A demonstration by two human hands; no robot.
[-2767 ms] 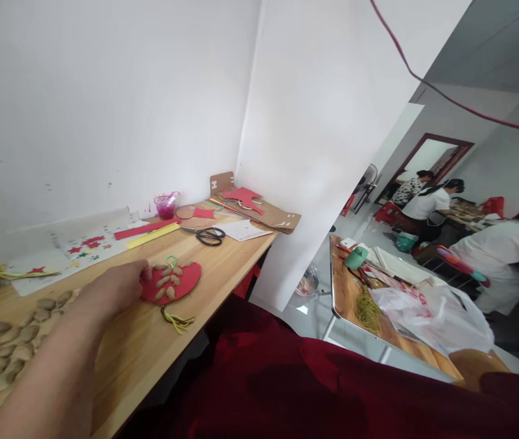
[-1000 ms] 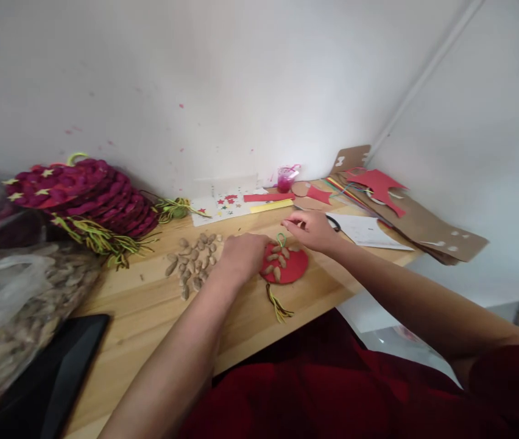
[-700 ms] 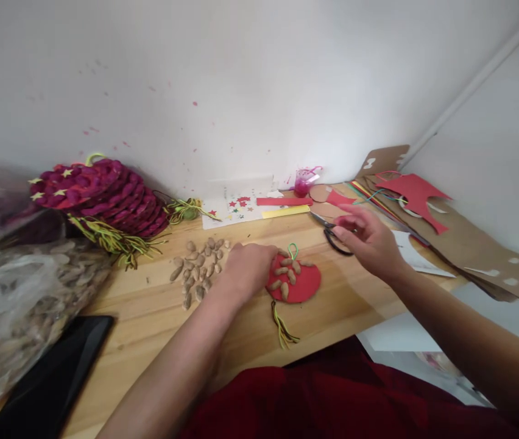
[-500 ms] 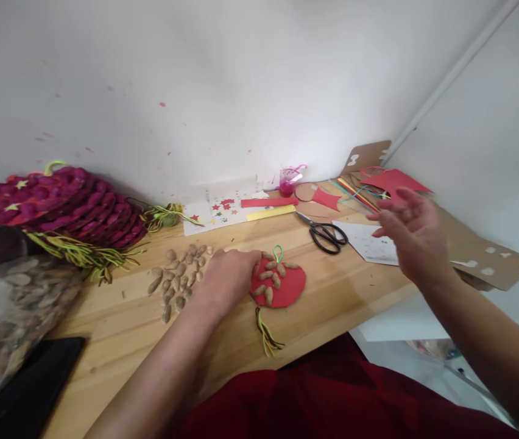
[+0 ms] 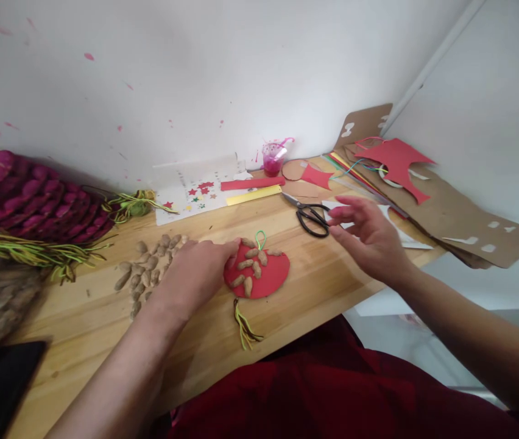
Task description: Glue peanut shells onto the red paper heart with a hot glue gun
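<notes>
A red disc ornament (image 5: 266, 275) with several peanuts stuck on it, a green loop at its top and a yellow-green tassel (image 5: 244, 321) below, lies on the wooden table (image 5: 328, 280). My left hand (image 5: 194, 272) presses on the disc's left edge with curled fingers. My right hand (image 5: 369, 239) hovers above the table to the disc's right, fingers spread and empty, just beside black scissors (image 5: 310, 214).
Loose peanuts (image 5: 144, 268) lie left of my left hand. A stack of magenta ornaments (image 5: 26, 201) sits far left. Paper with star stickers (image 5: 195, 189), red and yellow strips (image 5: 253, 189), a pink cup (image 5: 272, 157) and cut brown cardboard (image 5: 451, 213) line the back and right.
My right hand has come down from above the cardboard towards the scissors and the disc. My left hand stays on the disc. The view has shifted slightly.
</notes>
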